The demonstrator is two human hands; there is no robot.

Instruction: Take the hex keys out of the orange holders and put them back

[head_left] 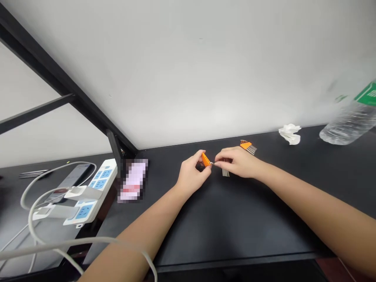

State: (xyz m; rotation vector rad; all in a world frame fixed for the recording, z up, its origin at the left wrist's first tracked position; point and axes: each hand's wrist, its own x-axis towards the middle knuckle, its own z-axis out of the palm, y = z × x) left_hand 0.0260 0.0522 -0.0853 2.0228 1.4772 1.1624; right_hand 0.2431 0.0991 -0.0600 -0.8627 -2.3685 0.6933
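My left hand [192, 170] is closed on a small orange hex key holder [206, 159], which has a row of holes along it. The fingertips of my right hand [235, 160] pinch a thin dark metal piece, seemingly a hex key [214, 163], with its end at the holder's lower edge. Whether it sits in a hole is too small to tell. Below my right fingers, several loose metal keys [225, 172] lie side by side, partly hidden by the hand. Behind my right wrist rests a second orange holder [246, 145] with several keys fanned through it.
A crumpled white tissue [290, 134] and a clear plastic bottle [349, 121] stand by the wall at right. To the left are a blurred-out phone-like object [133, 180], a power strip [95, 192] with chargers and a black frame [67, 74]. A white cable [96, 239] crosses before my left forearm.
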